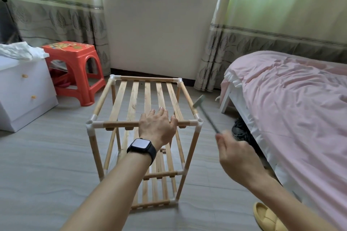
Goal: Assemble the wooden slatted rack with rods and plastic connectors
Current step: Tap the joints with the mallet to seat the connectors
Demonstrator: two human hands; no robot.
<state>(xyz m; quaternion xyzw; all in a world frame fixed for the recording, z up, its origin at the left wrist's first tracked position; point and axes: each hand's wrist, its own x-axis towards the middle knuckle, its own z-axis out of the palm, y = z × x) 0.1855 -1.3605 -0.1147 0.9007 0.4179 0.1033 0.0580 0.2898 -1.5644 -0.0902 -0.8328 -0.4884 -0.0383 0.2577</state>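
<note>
Grey tiled floor (47,165), bedroom: wooden slatted rack (135,97) upright at centre, between red stool (75,56) and pink bed (291,99). Left hand (156,127) resting on front top rod (120,124), fingers (161,111) fairly straight across slats. Right hand (238,157) raised, fingers closed round handle of hammer (208,117), blurred head near front right plastic connector (200,122).

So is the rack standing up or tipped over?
Standing up. The rack's posts rise from the floor, and its slatted top lies level under the left hand.
</note>
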